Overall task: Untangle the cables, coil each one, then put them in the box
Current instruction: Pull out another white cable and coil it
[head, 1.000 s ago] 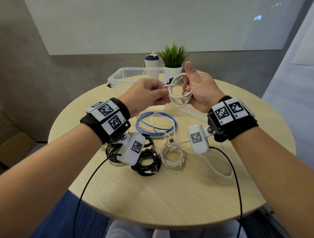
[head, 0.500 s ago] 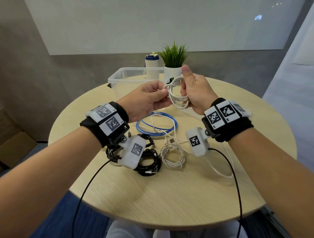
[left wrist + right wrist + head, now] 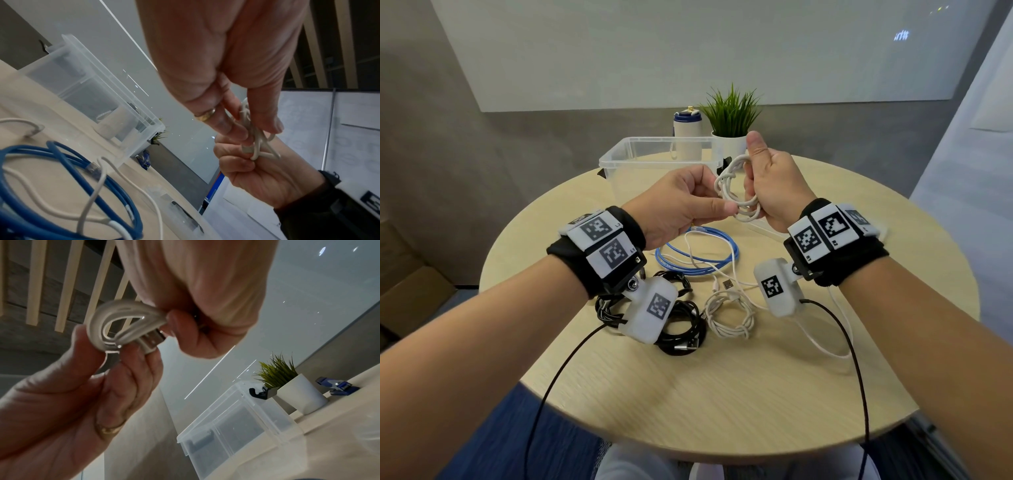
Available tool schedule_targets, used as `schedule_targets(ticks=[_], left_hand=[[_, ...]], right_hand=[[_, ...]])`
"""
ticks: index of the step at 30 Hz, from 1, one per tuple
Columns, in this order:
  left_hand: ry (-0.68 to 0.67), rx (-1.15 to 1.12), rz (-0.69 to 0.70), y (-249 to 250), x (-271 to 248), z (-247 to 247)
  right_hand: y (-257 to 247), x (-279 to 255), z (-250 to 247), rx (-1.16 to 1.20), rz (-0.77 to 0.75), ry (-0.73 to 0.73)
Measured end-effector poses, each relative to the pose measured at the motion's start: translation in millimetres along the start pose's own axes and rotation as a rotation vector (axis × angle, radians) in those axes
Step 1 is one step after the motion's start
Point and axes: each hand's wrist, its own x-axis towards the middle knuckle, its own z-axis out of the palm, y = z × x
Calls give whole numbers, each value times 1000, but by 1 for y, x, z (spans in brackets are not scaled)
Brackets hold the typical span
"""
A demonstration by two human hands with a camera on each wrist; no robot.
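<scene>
Both hands hold a small white cable coil (image 3: 736, 192) in the air above the table, in front of the clear plastic box (image 3: 619, 161). My right hand (image 3: 767, 181) grips the coil's right side with curled fingers, thumb up. My left hand (image 3: 688, 202) pinches the coil's lower left edge; in the right wrist view its fingers sit by the cable's metal plug (image 3: 152, 339). On the table lie a blue cable coil (image 3: 698, 257), black cable coils (image 3: 681, 325), another white coil (image 3: 729, 315) and a loose white cable (image 3: 822, 342).
A white bottle (image 3: 687, 137) and a potted plant (image 3: 731, 126) stand behind the box at the table's far edge. A blue clip (image 3: 337, 386) lies near the plant. The box lid (image 3: 767, 229) lies flat under my right wrist. A cardboard box (image 3: 407, 284) sits on the floor, left.
Both hands have drifted slightly with the white coil, staying in front of the box. My left fingers have shifted down to the coil's lower edge.
</scene>
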Motion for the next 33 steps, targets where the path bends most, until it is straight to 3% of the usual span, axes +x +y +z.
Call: schedule_targets(ticks=[10, 20, 29, 33], left_hand=[[18, -31, 34, -1, 0, 3], [169, -23, -31, 0, 6, 13], [16, 17, -180, 5, -2, 7], [57, 51, -185, 5, -2, 7]], right_hand=[[0, 1, 0, 10, -28, 9], [4, 3, 2, -42, -80, 58], [11, 7, -5, -243, -191, 132], [9, 9, -2, -253, -232, 130]])
